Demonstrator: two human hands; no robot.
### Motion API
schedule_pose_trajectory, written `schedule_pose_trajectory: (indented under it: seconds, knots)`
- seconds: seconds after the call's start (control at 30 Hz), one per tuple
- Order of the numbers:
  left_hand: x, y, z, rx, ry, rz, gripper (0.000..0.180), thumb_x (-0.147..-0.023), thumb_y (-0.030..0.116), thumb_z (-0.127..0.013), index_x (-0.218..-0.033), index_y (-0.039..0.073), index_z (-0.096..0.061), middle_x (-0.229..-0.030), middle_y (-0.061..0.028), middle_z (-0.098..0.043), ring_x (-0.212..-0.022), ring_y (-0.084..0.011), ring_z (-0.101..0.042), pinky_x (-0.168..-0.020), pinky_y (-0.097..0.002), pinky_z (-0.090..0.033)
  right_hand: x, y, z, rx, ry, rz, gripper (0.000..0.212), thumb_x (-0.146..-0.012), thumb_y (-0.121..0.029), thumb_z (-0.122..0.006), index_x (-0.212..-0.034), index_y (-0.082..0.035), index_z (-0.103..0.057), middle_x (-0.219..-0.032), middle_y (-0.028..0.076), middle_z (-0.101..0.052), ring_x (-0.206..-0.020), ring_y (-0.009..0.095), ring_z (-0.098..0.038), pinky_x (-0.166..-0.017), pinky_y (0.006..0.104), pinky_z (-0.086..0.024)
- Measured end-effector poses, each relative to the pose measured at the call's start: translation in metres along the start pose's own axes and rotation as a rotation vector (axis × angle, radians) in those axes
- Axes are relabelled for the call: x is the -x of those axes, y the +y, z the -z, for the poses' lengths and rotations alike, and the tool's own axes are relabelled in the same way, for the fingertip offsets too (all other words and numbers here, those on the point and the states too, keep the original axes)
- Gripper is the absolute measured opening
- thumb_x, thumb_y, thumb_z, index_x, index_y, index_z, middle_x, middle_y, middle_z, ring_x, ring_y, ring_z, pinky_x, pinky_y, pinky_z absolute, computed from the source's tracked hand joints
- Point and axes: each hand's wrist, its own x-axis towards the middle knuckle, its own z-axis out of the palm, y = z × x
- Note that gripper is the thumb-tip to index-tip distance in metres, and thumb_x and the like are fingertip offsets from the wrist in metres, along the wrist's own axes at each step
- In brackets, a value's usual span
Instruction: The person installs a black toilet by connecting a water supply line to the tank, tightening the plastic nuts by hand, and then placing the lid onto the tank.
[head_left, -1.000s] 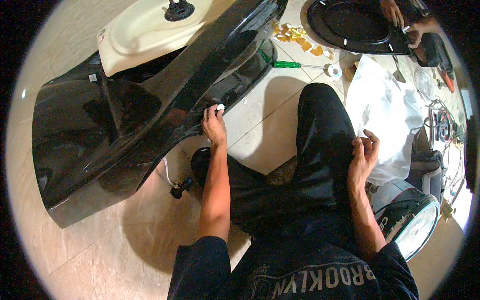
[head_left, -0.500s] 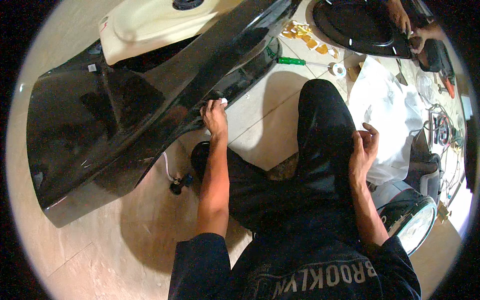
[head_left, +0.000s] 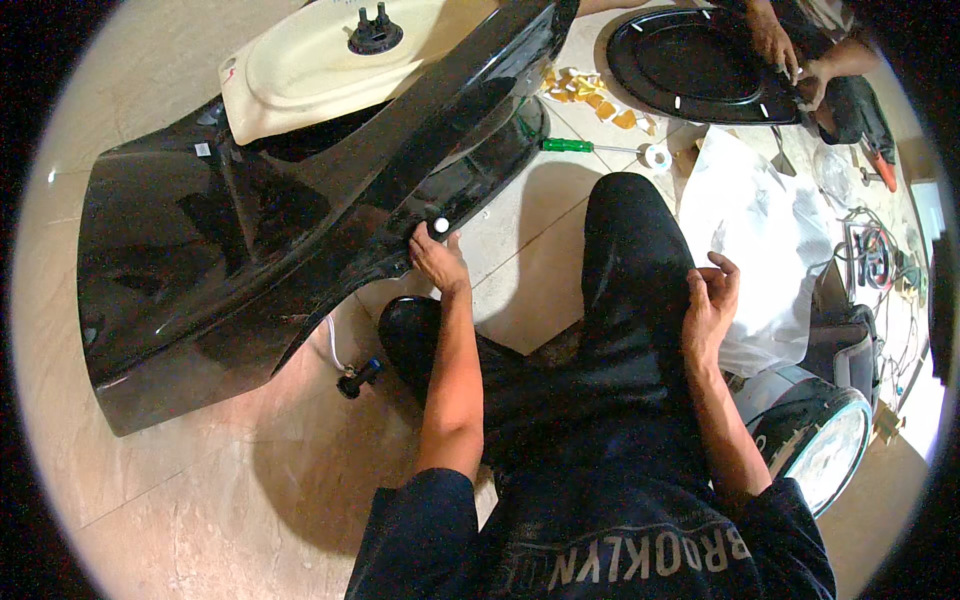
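Observation:
At the lower edge of a large glossy black curved body (head_left: 230,270), shaped like a toilet lying on its side, is my left hand (head_left: 440,262). Its thumb and fingers are closed around a small round white cap (head_left: 441,226), whose top shows between the fingertips; what lies under it is hidden. My right hand (head_left: 710,300) rests by my right thigh, palm up, fingers loosely bent and apart, with nothing in it. A white plastic sheet (head_left: 765,240) lies just beyond that hand.
A cream lid (head_left: 290,85) with a black fitting (head_left: 376,35) leans behind the black body. Ahead lie a green-handled screwdriver (head_left: 568,146), a white tape roll (head_left: 657,157) and orange scraps (head_left: 603,105). Another person's hands (head_left: 775,45) touch a black oval seat (head_left: 690,65). A bucket (head_left: 820,450) stands right.
My left hand has shifted slightly nearer to me, and more of the white cap shows. My right hand stays by my thigh. The whole view has shifted a little.

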Motion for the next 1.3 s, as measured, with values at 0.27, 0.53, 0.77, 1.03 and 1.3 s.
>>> schedule_pose_trajectory:
  seconds: [0.27,0.53,0.77,1.03,1.3]
  knots:
    - [-0.006,-0.011,-0.002,0.016,0.048,-0.084,0.023,-0.081,0.024,-0.07,-0.099,0.011,-0.063,-0.1,-0.0129,-0.06,-0.096,-0.0342,-0.056,-0.082,-0.0464,-0.041,-0.005,0.007,-0.002,0.013,-0.022,-0.021,0.032,-0.083,-0.005,-0.059,-0.114,-0.002,-0.052,-0.081,0.007,-0.061,-0.074,0.014,-0.055,-0.073,0.0273,-0.044]
    - [-0.006,-0.002,-0.006,-0.064,0.089,0.024,0.021,-0.078,0.024,-0.072,-0.083,0.005,-0.064,-0.087,-0.0115,-0.062,-0.088,-0.0331,-0.058,-0.077,-0.0455,-0.042,-0.009,0.001,-0.008,0.035,-0.036,-0.045,0.031,-0.084,-0.005,-0.06,-0.114,-0.002,-0.052,-0.084,0.007,-0.06,-0.079,0.014,-0.054,-0.072,0.027,-0.043]
    - [-0.008,-0.003,-0.001,-0.041,0.088,-0.082,0.021,-0.077,0.022,-0.073,-0.084,0.005,-0.064,-0.086,-0.0127,-0.062,-0.087,-0.0339,-0.058,-0.076,-0.0464,-0.042,-0.011,-0.003,-0.01,0.071,-0.043,-0.031,0.031,-0.084,-0.006,-0.06,-0.114,-0.002,-0.052,-0.082,0.005,-0.059,-0.076,0.013,-0.052,-0.071,0.0263,-0.041]
    - [-0.007,0.002,-0.01,-0.131,0.067,0.128,0.021,-0.072,0.021,-0.078,-0.076,0.005,-0.065,-0.082,-0.0133,-0.064,-0.083,-0.0341,-0.06,-0.074,-0.0454,-0.043,-0.01,0.006,-0.007,0.054,-0.04,-0.004,0.03,-0.083,-0.003,-0.06,-0.112,-0.002,-0.053,-0.081,0.004,-0.057,-0.075,0.012,-0.051,-0.071,0.0251,-0.041]
    - [-0.012,0.0,-0.011,-0.171,-0.046,0.132,0.026,-0.076,0.026,-0.075,-0.087,0.005,-0.063,-0.09,-0.013,-0.064,-0.088,-0.0341,-0.06,-0.078,-0.0457,-0.044,-0.01,0.0,-0.012,0.008,-0.083,-0.033,0.031,-0.083,-0.004,-0.061,-0.114,-0.003,-0.053,-0.086,0.006,-0.059,-0.079,0.014,-0.053,-0.076,0.0271,-0.042]
